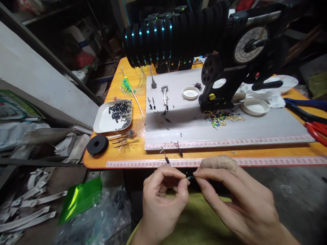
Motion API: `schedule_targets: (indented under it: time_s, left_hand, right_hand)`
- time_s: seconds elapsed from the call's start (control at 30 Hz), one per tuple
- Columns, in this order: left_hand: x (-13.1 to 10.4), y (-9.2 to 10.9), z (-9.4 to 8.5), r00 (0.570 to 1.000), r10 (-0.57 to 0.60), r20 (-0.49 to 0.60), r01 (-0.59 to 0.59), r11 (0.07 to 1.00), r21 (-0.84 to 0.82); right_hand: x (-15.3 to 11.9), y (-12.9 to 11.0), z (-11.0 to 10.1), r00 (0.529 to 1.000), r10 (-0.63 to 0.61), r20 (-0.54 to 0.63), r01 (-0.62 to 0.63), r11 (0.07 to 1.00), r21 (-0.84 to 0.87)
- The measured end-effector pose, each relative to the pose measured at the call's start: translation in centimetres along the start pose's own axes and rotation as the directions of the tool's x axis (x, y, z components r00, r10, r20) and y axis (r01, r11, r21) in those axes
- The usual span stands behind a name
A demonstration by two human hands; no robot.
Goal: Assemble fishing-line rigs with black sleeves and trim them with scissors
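Below the table's front edge, my left hand (165, 200) pinches one end of a thin greenish thread-like piece (190, 177) between thumb and forefinger. My right hand (233, 197) pinches the other end, its fingertips a short gap away. A tan wrap covers one finger of my right hand. Just above my left hand, a small black-ended piece (167, 160) lies by the table edge, with a similar piece (180, 153) to its right. What exactly the pinched piece is cannot be made out.
A black machine with a dial (251, 45) stands across the back of the grey board (176, 131). Colourful beads (217, 117) lie under it. At left are a white tray (100, 119) of black parts and a black spool (97, 145). Red-handled pliers (316, 131) lie right.
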State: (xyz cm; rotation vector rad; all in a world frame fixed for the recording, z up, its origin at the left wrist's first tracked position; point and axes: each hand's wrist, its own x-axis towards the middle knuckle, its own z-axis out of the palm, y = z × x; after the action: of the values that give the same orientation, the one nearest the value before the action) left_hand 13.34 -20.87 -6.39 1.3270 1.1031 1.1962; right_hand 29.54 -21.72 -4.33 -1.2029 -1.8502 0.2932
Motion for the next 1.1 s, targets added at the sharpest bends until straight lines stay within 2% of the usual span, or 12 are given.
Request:
schedule_targets:
  time_s: [0.1, 0.2, 0.27, 0.33, 0.4, 0.57, 0.73, 0.9, 1.1]
  left_hand:
    - [0.4, 0.3, -0.3, 0.983, 0.173, 0.062, -0.181, 0.97, 0.162]
    - [1.0, 0.7, -0.4, 0.915, 0.375, 0.151, -0.404, 0.859, 0.313]
    - [1.2, 0.8, -0.5, 0.888, 0.43, 0.164, -0.46, 0.808, 0.369]
    - [1.1, 0.5, -0.6, 0.889, 0.435, 0.143, -0.455, 0.805, 0.381]
    - [0.9, 0.0, -0.5, 0.904, 0.415, 0.107, -0.425, 0.84, 0.336]
    - [0.2, -0.7, 0.1, 0.961, 0.276, -0.02, -0.273, 0.958, 0.091]
    - [0.7, 0.1, 0.7, 0.96, 0.262, -0.096, -0.262, 0.965, 0.017]
    - [0.7, 0.3, 0.8, 0.974, 0.207, -0.09, -0.214, 0.975, -0.068]
    - [-0.1, -0.4, 1.4, 0.982, 0.169, -0.089, -0.18, 0.975, -0.133]
  right_hand:
    - [0.0, 0.1, -0.2, 0.999, -0.003, 0.042, 0.002, 1.0, 0.028]
    - [0.2, 0.2, -0.3, 0.996, 0.026, 0.083, -0.031, 0.997, 0.068]
    - [0.4, 0.3, -0.3, 0.991, 0.073, 0.112, -0.085, 0.991, 0.105]
    - [0.5, 0.3, -0.3, 0.983, 0.118, 0.144, -0.14, 0.979, 0.151]
    - [0.6, 0.2, -0.3, 0.974, 0.152, 0.167, -0.184, 0.963, 0.197]
    - [0.6, 0.2, -0.1, 0.956, 0.201, 0.214, -0.259, 0.921, 0.292]
    - [0.6, 0.0, -0.1, 0.939, 0.221, 0.265, -0.306, 0.888, 0.344]
    - [0.6, -0.3, -0.2, 0.92, 0.247, 0.305, -0.354, 0.86, 0.368]
    - [0.8, -0.2, -0.3, 0.867, 0.274, 0.417, -0.435, 0.824, 0.363]
